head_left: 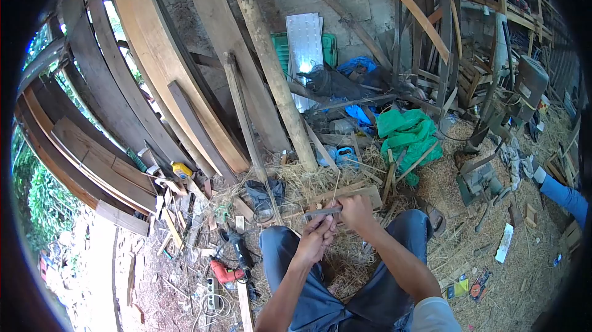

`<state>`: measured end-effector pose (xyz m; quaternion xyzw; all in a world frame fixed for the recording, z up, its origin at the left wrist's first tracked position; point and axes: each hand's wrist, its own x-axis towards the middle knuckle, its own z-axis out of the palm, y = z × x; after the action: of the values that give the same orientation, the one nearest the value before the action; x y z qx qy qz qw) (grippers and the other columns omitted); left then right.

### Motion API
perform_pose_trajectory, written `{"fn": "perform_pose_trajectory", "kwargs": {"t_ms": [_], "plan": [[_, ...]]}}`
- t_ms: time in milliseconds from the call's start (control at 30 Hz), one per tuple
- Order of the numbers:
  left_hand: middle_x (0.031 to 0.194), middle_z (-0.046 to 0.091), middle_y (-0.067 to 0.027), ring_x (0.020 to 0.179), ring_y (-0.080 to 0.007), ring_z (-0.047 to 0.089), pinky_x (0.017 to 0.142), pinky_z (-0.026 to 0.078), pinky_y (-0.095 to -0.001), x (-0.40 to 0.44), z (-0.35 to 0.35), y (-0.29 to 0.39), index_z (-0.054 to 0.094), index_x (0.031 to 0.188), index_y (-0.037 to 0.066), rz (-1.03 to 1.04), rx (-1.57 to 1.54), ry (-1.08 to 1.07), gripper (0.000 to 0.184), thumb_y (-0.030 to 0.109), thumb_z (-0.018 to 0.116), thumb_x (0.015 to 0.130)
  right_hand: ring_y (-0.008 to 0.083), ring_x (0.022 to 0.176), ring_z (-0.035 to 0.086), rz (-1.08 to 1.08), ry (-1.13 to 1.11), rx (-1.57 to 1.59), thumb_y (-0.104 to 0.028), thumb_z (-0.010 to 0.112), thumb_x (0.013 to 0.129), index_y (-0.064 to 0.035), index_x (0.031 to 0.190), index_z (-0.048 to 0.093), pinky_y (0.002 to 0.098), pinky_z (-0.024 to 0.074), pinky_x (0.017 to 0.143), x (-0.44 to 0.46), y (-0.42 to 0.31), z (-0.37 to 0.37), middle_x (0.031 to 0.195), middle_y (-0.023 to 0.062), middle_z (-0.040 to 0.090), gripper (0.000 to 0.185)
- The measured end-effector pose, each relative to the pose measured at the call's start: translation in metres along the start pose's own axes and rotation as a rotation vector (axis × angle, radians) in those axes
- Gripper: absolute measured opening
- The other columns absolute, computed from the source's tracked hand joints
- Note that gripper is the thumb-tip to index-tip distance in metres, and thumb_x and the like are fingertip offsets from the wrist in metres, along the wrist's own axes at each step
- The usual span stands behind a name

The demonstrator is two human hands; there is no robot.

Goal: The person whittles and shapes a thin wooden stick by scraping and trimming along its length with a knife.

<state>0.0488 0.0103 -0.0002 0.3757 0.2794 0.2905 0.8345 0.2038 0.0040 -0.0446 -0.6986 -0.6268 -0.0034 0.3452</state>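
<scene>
Ideally, the flat grey bar (322, 213) pinched by the left hand (317, 239) is steadied beside the closed right hand (356, 212), contents unclear.

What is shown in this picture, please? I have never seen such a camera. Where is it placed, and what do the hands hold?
There is only one picture, taken by a camera on the person's head, looking forward and down. No robot is here: the left hand and right hand are the person's own, bare, above the spread knees. They hold a small flat grey bar; I cannot tell exactly what it is. The ground is covered with straw and wood scraps. A red drill lies on the person's left, and a green sheet lies ahead. Long planks lean behind. At the right edge, a blue sleeve belongs to another person.
</scene>
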Motion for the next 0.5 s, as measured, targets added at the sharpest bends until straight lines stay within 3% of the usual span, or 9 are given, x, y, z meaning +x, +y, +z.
{"fn": "perform_pose_trajectory", "kwargs": {"t_ms": [200, 300, 367, 500], "plan": [[0.074, 0.042, 0.0023, 0.056, -0.0039, 0.031, 0.045, 0.022, -0.0164, -0.010, 0.006, 0.006, 0.042, 0.134, 0.010, 0.026, 0.064, -0.025, 0.039, 0.012, 0.046, 0.095, 0.0342, 0.058, 0.062, 0.151, 0.077, 0.034, -0.018, 0.061, 0.074, -0.0090, 0.074, 0.067, 0.0419, 0.0498, 0.055, 0.010, 0.014, -0.005, 0.060, 0.0170, 0.061, 0.011], [0.074, 0.042, 0.0027, 0.056, -0.0037, 0.031, 0.044, 0.022, -0.0164, -0.007, 0.002, 0.005, 0.042, 0.134, 0.010, 0.005, 0.024, 0.036, 0.039, 0.013, 0.047, 0.095, 0.0344, 0.058, 0.062, 0.086, 0.032, -0.001, -0.019, 0.060, 0.074, -0.0093, 0.074, 0.068, 0.0423, 0.0499, 0.055, 0.008, 0.008, -0.010, 0.060, 0.0167, 0.061, 0.013], [0.074, 0.042, 0.0029, 0.056, -0.0034, 0.031, 0.044, 0.023, -0.0163, -0.005, -0.003, 0.004, 0.042, 0.134, 0.010, -0.016, 0.057, 0.005, 0.040, 0.013, 0.047, 0.095, 0.0344, 0.058, 0.062, -0.090, -0.027, 0.011, -0.021, 0.060, 0.072, -0.0095, 0.074, 0.069, 0.0430, 0.0501, 0.057, -0.002, -0.003, -0.005, 0.061, 0.0169, 0.061, 0.015], [0.074, 0.041, 0.0036, 0.056, -0.0027, 0.032, 0.043, 0.023, -0.0159, -0.005, -0.007, -0.001, 0.042, 0.134, 0.010, -0.024, 0.068, -0.025, 0.040, 0.014, 0.047, 0.095, 0.0332, 0.057, 0.062, -0.053, -0.070, -0.101, -0.021, 0.060, 0.071, -0.0092, 0.073, 0.069, 0.0426, 0.0500, 0.057, -0.004, 0.003, 0.011, 0.061, 0.0161, 0.062, 0.014]]}}
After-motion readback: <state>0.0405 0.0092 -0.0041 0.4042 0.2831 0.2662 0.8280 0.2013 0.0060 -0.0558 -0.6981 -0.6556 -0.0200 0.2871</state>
